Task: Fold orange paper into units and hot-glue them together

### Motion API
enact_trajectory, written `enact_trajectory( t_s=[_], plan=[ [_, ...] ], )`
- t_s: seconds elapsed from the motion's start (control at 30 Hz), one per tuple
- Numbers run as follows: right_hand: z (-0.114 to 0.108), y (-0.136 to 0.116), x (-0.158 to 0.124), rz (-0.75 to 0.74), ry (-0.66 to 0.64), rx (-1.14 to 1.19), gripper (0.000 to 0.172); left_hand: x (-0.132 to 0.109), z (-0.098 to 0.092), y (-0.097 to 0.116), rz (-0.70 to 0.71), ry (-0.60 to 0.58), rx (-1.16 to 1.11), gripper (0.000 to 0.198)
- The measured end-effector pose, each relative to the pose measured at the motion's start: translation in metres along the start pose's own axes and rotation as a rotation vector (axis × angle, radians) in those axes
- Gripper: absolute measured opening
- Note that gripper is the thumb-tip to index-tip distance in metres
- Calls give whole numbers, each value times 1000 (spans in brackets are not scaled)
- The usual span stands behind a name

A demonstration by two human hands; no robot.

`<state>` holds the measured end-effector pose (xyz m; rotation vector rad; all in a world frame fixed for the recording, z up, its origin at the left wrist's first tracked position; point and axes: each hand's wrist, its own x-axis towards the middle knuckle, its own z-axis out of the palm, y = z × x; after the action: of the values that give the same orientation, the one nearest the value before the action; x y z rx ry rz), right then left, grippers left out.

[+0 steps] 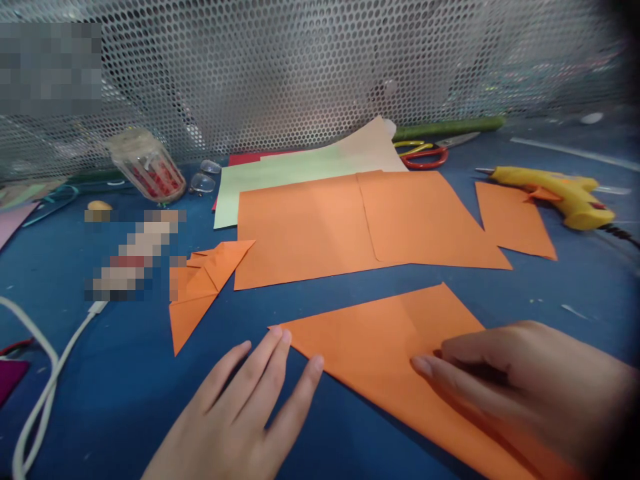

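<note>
A folded sheet of orange paper lies on the blue table in front of me, its fold running along the near edge. My left hand is spread open, with fingertips touching the paper's left corner. Curled over the sheet's right part is my right hand, its thumb and bent forefinger closed against the paper. The other fingers of that hand are hidden. Left of the sheet sits a small pleated orange paper piece. Beyond it lie larger flat orange sheets, overlapping each other.
A yellow glue gun rests on a smaller orange piece at right. Scissors, pale green paper and a jar with red bits stand toward the mesh screen. A white cable curls at left.
</note>
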<state>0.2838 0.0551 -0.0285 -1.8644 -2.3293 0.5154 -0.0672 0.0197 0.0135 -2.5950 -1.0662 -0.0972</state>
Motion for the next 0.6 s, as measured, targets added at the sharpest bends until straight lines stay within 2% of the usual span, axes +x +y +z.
enact_trajectory(
  t_s=[0.2, 0.43, 0.5, 0.6],
  plan=[
    [0, 0, 0, 39, -41, -45, 80, 2, -3, -3, 39, -33, 24, 53],
    [1, 2, -2, 47, -33, -78, 84, 3, -7, -2, 36, -65, 51, 55],
    [3, 5, -5, 32, 4, -95, 81, 2, -5, -1, 36, -84, 54, 59],
    [1, 4, -7, -36, 182, -202, 70, 0, -1, 0, 52, -60, 44, 60]
  ],
)
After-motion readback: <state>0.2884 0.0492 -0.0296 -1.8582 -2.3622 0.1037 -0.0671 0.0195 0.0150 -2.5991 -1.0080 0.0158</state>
